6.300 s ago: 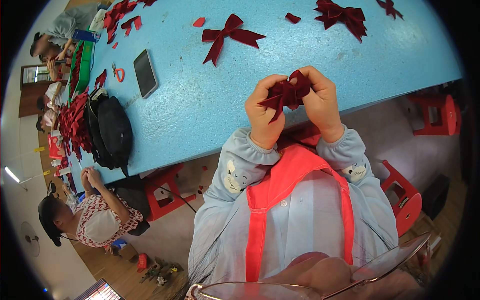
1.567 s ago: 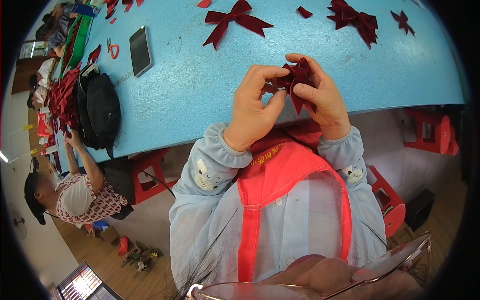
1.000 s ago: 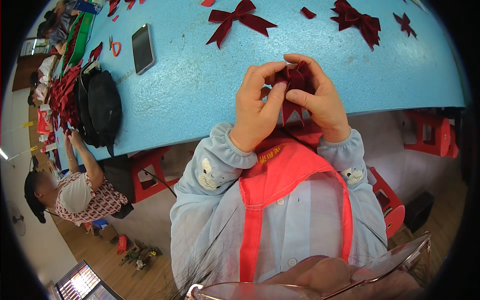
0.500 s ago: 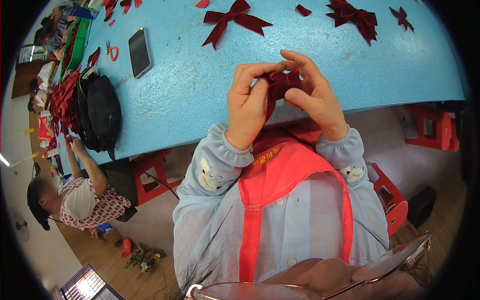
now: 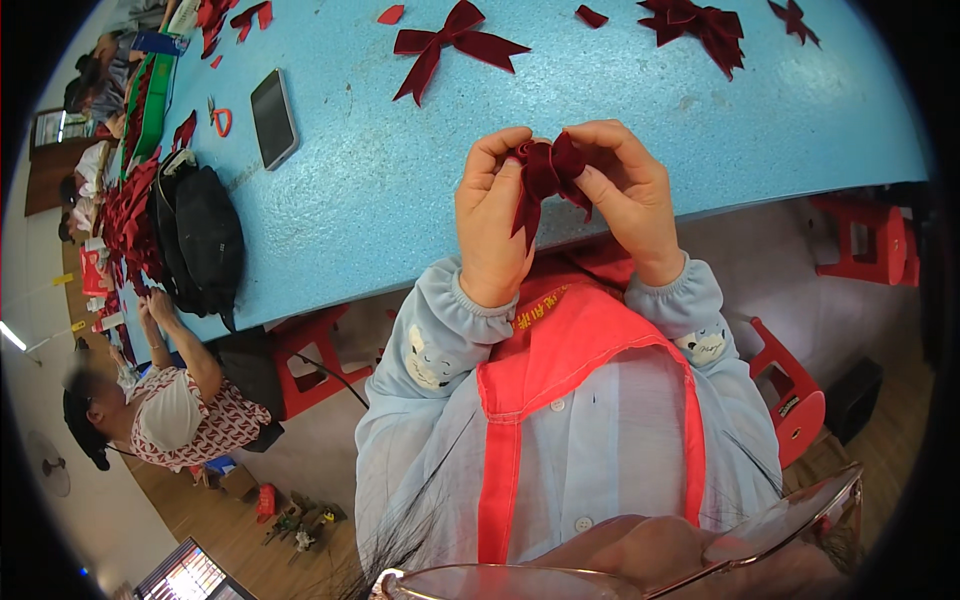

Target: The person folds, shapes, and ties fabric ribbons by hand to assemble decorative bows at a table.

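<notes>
Between my two hands, above the near edge of the blue table, is a dark red velvet ribbon bow with its tails hanging down. My left hand pinches its left loop between thumb and fingers. The right loop is gripped by my right hand, thumb pressed on the front and fingers curled behind. Beyond my hands lies a finished-looking velvet bow with two spread tails. A fuller, layered bow rests farther right, and a small bow lies at the far right.
To the left are a phone, small orange-handled snips, a black bag and a heap of red ribbon pieces. A co-worker sits at the left table edge. Red stools stand under and beside the table.
My hands have turned the bow so its loops spread sideways and its tails hang visibly. My right fingers, raised before, now curl in around the loop. The view has shifted slightly.
</notes>
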`<action>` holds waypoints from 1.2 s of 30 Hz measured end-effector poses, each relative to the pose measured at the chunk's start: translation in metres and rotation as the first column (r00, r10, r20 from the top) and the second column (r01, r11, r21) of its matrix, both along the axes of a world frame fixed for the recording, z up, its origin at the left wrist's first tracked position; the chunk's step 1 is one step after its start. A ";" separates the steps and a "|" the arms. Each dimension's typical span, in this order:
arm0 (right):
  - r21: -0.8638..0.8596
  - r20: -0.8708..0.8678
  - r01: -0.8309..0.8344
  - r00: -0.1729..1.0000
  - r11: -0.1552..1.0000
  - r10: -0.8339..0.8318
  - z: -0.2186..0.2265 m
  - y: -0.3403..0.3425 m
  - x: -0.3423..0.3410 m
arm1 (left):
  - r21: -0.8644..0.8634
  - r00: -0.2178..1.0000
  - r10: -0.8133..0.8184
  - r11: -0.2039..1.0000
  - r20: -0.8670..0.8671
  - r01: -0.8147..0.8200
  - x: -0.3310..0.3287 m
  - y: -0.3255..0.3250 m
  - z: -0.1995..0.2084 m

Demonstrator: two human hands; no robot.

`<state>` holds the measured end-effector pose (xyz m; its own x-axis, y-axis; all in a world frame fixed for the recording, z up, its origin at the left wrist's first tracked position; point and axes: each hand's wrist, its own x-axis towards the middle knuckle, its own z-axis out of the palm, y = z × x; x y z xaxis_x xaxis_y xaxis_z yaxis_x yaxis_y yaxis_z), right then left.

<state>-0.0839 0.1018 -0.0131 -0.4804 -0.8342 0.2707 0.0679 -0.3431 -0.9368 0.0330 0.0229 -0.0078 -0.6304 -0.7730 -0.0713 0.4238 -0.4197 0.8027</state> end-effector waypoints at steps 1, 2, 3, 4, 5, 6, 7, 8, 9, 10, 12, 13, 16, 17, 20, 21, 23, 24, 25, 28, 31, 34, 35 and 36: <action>-0.009 0.029 -0.005 1.000 1.000 0.005 0.000 0.000 0.001 | 0.000 1.000 -0.003 1.000 0.001 0.003 -0.001 0.001 0.001; -0.018 0.058 -0.010 0.998 1.000 0.011 0.000 0.000 0.002 | 0.045 1.000 0.011 0.999 -0.006 -0.010 -0.002 0.003 0.004; -0.019 0.059 -0.007 0.998 1.000 0.008 -0.001 0.001 0.002 | 0.089 1.000 0.024 0.996 -0.012 -0.022 -0.002 0.004 0.005; -0.013 0.044 -0.014 0.999 1.000 0.015 -0.002 0.001 0.002 | 0.088 1.000 0.021 0.996 -0.011 -0.020 -0.003 0.004 0.004; -0.008 0.029 -0.020 0.999 1.000 0.021 -0.003 0.001 0.001 | 0.094 0.999 0.025 0.995 -0.021 -0.023 -0.003 0.004 0.003; -0.008 0.030 -0.019 0.999 1.000 0.019 -0.004 0.002 0.002 | 0.101 0.999 0.029 0.995 -0.030 -0.026 -0.003 0.005 0.002; 0.004 0.045 -0.006 0.999 1.000 0.006 -0.004 0.002 0.004 | 0.100 0.999 0.027 0.995 -0.029 -0.024 -0.004 0.006 0.002; 0.016 0.059 0.007 0.998 1.000 -0.008 -0.004 0.002 0.006 | 0.065 0.999 0.041 0.997 -0.011 -0.040 -0.006 0.008 0.001; 0.016 0.059 0.008 0.998 1.000 -0.009 -0.004 0.002 0.008 | 0.030 0.998 0.057 0.998 0.005 -0.058 -0.007 0.010 0.001; 0.017 0.048 0.036 0.998 0.999 -0.037 -0.004 0.002 0.010 | 0.030 0.998 0.056 0.998 0.006 -0.056 -0.008 0.011 0.002; 0.017 0.037 0.063 0.997 0.998 -0.064 -0.004 0.003 0.010 | -0.023 0.998 0.058 0.998 0.032 -0.058 -0.010 0.013 0.004; -0.015 -0.088 0.104 0.991 0.995 -0.105 -0.004 0.002 0.008 | -0.024 0.998 0.059 0.998 0.032 -0.059 -0.010 0.014 0.002; -0.090 -0.264 0.191 0.942 0.977 -0.209 -0.007 -0.003 0.008 | -0.120 0.994 0.064 0.991 0.088 -0.054 -0.012 0.017 -0.003; -0.131 -0.314 0.242 0.910 0.961 -0.272 -0.008 -0.005 0.009 | -0.161 0.988 0.106 0.983 0.112 -0.087 -0.013 0.018 -0.002; -0.120 -0.300 0.307 0.895 0.944 -0.329 -0.014 -0.005 0.008 | -0.188 0.982 0.101 0.980 0.163 -0.069 -0.012 0.017 0.001; -0.121 -0.301 0.302 0.897 0.946 -0.325 -0.016 -0.005 0.009 | -0.174 0.980 0.053 0.985 0.192 -0.019 -0.011 0.017 0.002; -0.102 -0.263 0.377 0.882 0.920 -0.391 -0.019 -0.006 0.010 | -0.015 0.980 -0.017 1.000 0.198 0.021 -0.012 0.010 0.005; -0.102 -0.266 0.371 0.884 0.923 -0.385 -0.021 -0.005 0.009 | 0.145 0.977 -0.092 0.987 0.191 0.064 -0.013 0.006 0.005; -0.130 -0.337 0.372 0.855 0.919 -0.393 -0.023 -0.005 0.008 | 0.146 0.978 -0.086 0.988 0.188 0.058 -0.011 0.001 0.006; -0.198 -0.471 0.324 0.796 0.925 -0.380 -0.023 -0.002 0.005 | 0.362 0.936 -0.308 0.903 0.172 0.230 -0.002 -0.013 0.014; -0.247 -0.566 0.253 0.746 0.936 -0.351 -0.021 0.001 0.006 | 0.413 0.890 -0.404 0.862 0.213 0.292 0.001 -0.021 0.022; -0.268 -0.609 0.243 0.707 0.932 -0.360 -0.019 0.002 0.007 | 0.251 0.879 -0.404 0.905 0.253 0.344 0.000 -0.020 0.010; -0.277 -0.620 0.264 0.685 0.924 -0.382 -0.017 0.001 0.007 | 0.253 0.919 -0.337 0.925 0.206 0.282 -0.002 -0.014 0.007; -0.281 -0.622 0.263 0.682 0.923 -0.384 -0.018 0.001 0.008 | 0.258 0.951 -0.268 0.940 0.157 0.223 -0.005 -0.009 0.006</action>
